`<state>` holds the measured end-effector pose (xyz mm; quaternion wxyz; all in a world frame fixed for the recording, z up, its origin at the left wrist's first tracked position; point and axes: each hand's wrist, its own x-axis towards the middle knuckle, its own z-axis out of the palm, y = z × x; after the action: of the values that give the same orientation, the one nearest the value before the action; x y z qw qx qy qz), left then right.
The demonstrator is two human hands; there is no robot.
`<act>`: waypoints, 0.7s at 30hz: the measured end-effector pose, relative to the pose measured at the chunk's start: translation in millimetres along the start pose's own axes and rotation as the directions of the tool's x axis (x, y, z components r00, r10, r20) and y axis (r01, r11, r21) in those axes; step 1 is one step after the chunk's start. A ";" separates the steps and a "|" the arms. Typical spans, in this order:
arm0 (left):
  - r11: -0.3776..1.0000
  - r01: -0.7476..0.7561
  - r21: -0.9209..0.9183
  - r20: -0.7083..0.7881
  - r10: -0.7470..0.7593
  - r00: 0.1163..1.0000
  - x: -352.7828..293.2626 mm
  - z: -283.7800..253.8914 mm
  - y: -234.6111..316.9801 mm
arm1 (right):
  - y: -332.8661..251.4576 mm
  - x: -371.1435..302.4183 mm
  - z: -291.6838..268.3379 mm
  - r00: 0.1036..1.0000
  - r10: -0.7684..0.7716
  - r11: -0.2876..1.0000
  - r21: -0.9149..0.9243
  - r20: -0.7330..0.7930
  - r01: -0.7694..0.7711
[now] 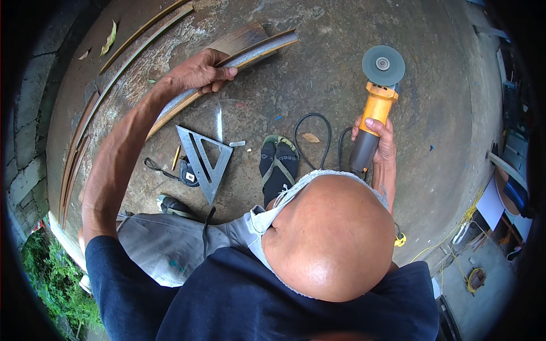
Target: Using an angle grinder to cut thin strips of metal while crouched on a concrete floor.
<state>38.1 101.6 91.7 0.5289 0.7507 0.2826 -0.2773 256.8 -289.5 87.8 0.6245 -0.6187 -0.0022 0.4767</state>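
Note:
My left hand (202,71) is closed around a steel angle bar (266,48), thumb on top, at the upper left of the middle. The bar slants from far right to near left, and its far end lies over a wooden board (239,38). On the right, my right hand (384,139) is wrapped round the body of a yellow and black angle grinder (379,103). Its grey-green disc (372,67) points away from me, apart from the bar. A metal speed square (219,172) lies on the concrete floor below the bar.
Beside the square lie a tape measure (188,174), a pencil (176,157) and a small pale stick (237,144). A black cord (329,132) loops near my sandalled foot (278,162). Long metal bars (128,63) lie at the left; a block wall (25,136) stands beyond.

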 end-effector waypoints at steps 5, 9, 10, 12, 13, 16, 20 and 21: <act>0.843 -0.057 0.535 -0.494 0.367 0.788 3.3 41.3 -23.5 | -10.5 1.1 14.1 1.000 0.015 0.976 -0.216 0.004 -0.014; 0.795 0.067 0.603 -0.580 0.379 0.721 10.8 62.0 -35.7 | -12.5 15.4 30.7 0.999 -0.005 0.880 -0.475 0.037 0.022; 0.779 0.079 0.621 -0.616 0.423 0.665 13.8 65.5 -38.7 | -12.9 18.1 34.9 0.999 0.001 0.871 -0.490 0.040 0.019; 0.767 0.094 0.635 -0.649 0.464 0.603 19.0 68.9 -45.3 | -12.1 28.0 40.6 0.999 -0.001 0.851 -0.524 0.052 0.028; 0.762 0.089 0.642 -0.649 0.477 0.592 20.6 71.0 -45.5 | -11.4 31.7 43.8 0.998 -0.002 0.832 -0.554 0.064 0.037; 0.749 0.080 0.658 -0.656 0.517 0.550 22.5 75.8 -46.6 | -13.3 41.2 52.4 0.998 0.001 0.801 -0.598 0.056 0.032; 0.750 0.091 0.655 -0.665 0.514 0.542 20.7 78.0 -46.5 | -8.9 53.3 52.9 0.997 -0.042 0.730 -0.679 0.071 0.079; 0.752 0.092 0.653 -0.667 0.513 0.540 19.9 78.3 -46.1 | -7.0 56.6 50.7 0.996 -0.042 0.728 -0.681 0.073 0.080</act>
<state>9.5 42.7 25.6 0.0899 0.9490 0.2864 0.0966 261.8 -215.0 71.9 0.3687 -0.7917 -0.2136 0.4379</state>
